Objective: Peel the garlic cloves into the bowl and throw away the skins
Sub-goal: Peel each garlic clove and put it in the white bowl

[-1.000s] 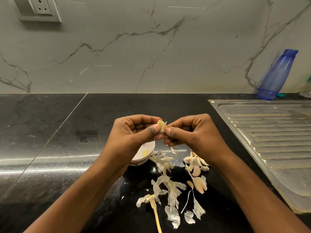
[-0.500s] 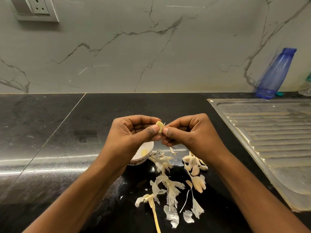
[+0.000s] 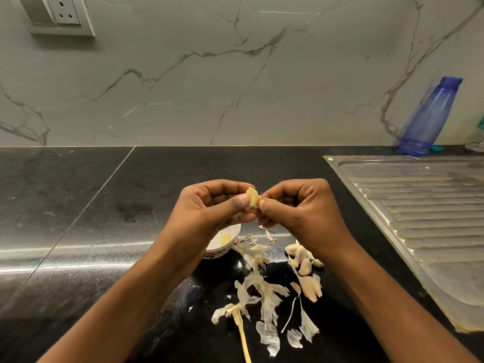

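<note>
- Lying nearest on the black bench (image 3: 91, 258), loose skins (image 3: 262, 292) and a dry stalk (image 3: 242, 334) were scattered between the two forearms, not yet thrown away.
- Just beyond them on the right, a small heap of unpeeled cloves (image 3: 303, 265) sat beside the right wrist.
- Left of the skins, the white bowl (image 3: 222, 251) stood half hidden beneath the left hand (image 3: 207, 213), with one pale peeled clove (image 3: 225, 239) showing inside.
- Above the bowl and slightly to its right, the left hand pinched the garlic clove (image 3: 252, 197) between its thumb and curled fingers (image 3: 227, 186). The clove stood roughly upright, with its long axis pointing up and away.
- The right hand (image 3: 301, 213) met it from the right. Its fingers (image 3: 290, 188) were curled in, and its thumb and forefinger nipped the clove's right edge, where a thin shred of skin stuck out. Both hands were clenched on the one clove.
- The clove looked nearly bare. The bowl lay below it, toward the near left and under the left hand, so that hand seemed best placed to drop it in once the last shred came off.
- Farther right lay a steel drainboard (image 3: 419, 205).
- A blue bottle (image 3: 429, 119) stood at the far right by the marble wall (image 3: 235, 87), and a socket (image 3: 62, 10) was fixed to the wall at the far left.
</note>
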